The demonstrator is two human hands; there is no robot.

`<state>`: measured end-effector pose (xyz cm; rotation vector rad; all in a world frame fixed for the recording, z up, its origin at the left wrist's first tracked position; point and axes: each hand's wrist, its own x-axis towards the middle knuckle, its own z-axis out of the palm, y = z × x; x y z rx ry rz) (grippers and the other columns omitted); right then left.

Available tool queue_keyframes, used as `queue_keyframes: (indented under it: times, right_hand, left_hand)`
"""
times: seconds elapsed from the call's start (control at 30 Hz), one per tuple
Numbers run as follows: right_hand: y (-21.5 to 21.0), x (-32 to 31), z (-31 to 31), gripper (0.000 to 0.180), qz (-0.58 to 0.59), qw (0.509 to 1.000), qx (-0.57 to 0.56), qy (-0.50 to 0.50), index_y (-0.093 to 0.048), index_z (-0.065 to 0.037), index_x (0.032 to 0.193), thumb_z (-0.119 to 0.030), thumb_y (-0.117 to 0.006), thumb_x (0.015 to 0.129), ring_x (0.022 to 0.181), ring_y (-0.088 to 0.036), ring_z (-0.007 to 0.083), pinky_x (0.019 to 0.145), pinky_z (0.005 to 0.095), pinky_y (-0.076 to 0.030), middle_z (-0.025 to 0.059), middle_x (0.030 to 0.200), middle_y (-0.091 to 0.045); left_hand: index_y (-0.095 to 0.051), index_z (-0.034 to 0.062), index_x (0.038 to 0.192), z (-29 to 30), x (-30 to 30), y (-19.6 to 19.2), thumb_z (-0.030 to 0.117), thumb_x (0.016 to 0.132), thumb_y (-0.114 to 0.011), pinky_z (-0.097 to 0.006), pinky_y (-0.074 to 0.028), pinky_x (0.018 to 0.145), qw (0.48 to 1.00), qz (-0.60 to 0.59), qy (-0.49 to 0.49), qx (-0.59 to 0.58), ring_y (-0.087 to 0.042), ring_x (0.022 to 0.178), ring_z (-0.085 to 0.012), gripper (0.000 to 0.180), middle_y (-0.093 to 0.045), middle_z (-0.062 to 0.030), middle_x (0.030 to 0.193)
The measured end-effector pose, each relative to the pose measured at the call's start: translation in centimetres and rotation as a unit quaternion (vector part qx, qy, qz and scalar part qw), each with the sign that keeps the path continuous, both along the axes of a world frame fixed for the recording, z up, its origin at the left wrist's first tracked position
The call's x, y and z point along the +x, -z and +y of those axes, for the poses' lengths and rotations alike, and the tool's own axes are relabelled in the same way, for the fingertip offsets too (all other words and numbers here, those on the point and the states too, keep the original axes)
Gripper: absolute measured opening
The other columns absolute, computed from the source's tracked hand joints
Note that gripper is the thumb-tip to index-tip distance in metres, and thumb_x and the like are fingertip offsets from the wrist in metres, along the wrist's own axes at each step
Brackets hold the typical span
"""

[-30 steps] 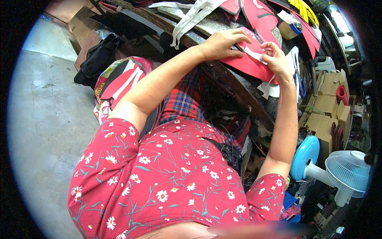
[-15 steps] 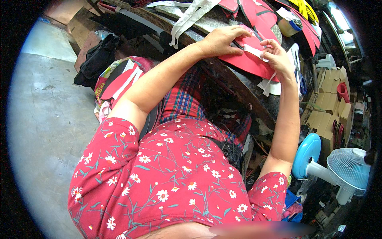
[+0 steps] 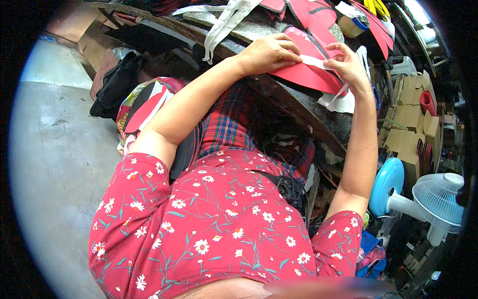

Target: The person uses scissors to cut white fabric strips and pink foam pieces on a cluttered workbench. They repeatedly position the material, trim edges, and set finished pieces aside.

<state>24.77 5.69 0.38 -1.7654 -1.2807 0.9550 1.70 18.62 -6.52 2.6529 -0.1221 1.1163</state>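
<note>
A short white strip (image 3: 313, 62) is stretched between my two hands over a red, curved-edged flat piece (image 3: 308, 79) on the bench. My left hand (image 3: 271, 54) is closed, its thumb and fingertips pinching the strip's left end. With thumb and index finger, my right hand (image 3: 352, 70) grips the other end; its index finger arches above. A dark band runs across the red piece near the strip. Below my right hand, a pale strip and a white scrap (image 3: 341, 102) hang at the bench edge.
Long white strips (image 3: 226, 27) drape over the bench at my left hand's far side. More red pieces (image 3: 316, 17) and a tub (image 3: 353, 26) lie beyond. At right are cardboard boxes (image 3: 406, 114) and a blue-white fan (image 3: 438, 202). Red cut pieces (image 3: 142, 112) rest beside my left arm.
My left hand's fingers, spread over the red piece before, have closed onto the white strip's left end. My right hand keeps its pinch. The whole view has shifted slightly.
</note>
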Motion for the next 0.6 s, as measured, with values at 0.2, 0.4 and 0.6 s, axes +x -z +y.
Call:
queue_keyframes:
  times: [0.2,0.4,0.6]
  right_hand:
    - [-1.3,4.2,-3.0,0.037,0.021,0.998,-0.021,0.049,-0.064,-0.009,0.115,-0.009,-0.078,0.081,0.072,-0.055,0.0038,0.066,0.0191,-0.04,-0.0041,0.08,-0.06]
    - [2.8,3.9,-3.7,0.027,0.027,0.993,0.012,0.111,-0.062,-0.007,0.103,0.0,-0.075,0.081,0.074,-0.061,0.0086,0.069,0.0224,-0.047,0.0016,0.082,-0.066]
    - [3.7,4.4,-4.1,0.022,0.055,0.994,0.02,0.088,-0.059,-0.009,0.1,-0.004,-0.073,0.084,0.076,-0.058,0.0058,0.071,0.0208,-0.044,-0.0031,0.083,-0.063]
  left_hand:
    - [-0.072,0.0111,0.102,-1.0,-0.2,-0.6,0.015,0.082,-0.066,-0.035,-0.052,0.09,0.994,0.001,-0.054,0.094,-0.06,0.102,-0.0245,0.021,-0.066,-0.0036,0.108]
    - [-0.068,0.0085,0.108,-2.7,0.6,-2.0,0.024,0.083,-0.066,-0.038,-0.05,0.086,0.976,0.118,-0.12,0.141,-0.059,0.095,-0.0247,0.029,-0.064,-0.0045,0.096]
    - [-0.066,0.0138,0.115,-5.0,1.8,-2.6,0.043,0.087,-0.065,-0.041,-0.045,0.087,0.974,0.102,-0.157,0.128,-0.057,0.096,-0.0252,0.04,-0.061,-0.0059,0.095]
